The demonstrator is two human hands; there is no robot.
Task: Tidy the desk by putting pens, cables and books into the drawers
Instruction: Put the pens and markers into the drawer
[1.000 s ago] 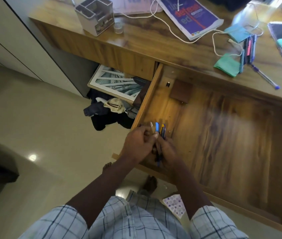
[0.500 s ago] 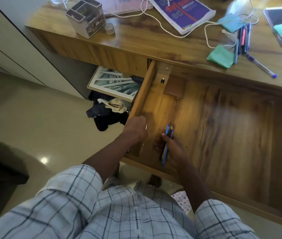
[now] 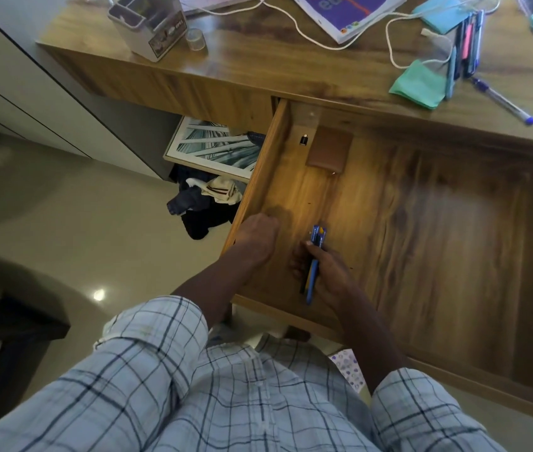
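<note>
The right hand [image 3: 323, 272] is gripping a bundle of pens [image 3: 316, 246], its fingers curled round them, low inside the open drawer [image 3: 421, 223] near its front left corner. The left hand [image 3: 257, 236] is sitting just beside the drawer's left wall with its fingers curled under; whether it is holding anything cannot be told. A brown wallet [image 3: 328, 150] is lying at the back of the drawer. On the worktop [image 3: 291, 70] above, loose pens [image 3: 467, 44] are lying beside a green cloth [image 3: 418, 84], and a white cable [image 3: 294, 24] is trailing past a purple book [image 3: 349, 11].
</note>
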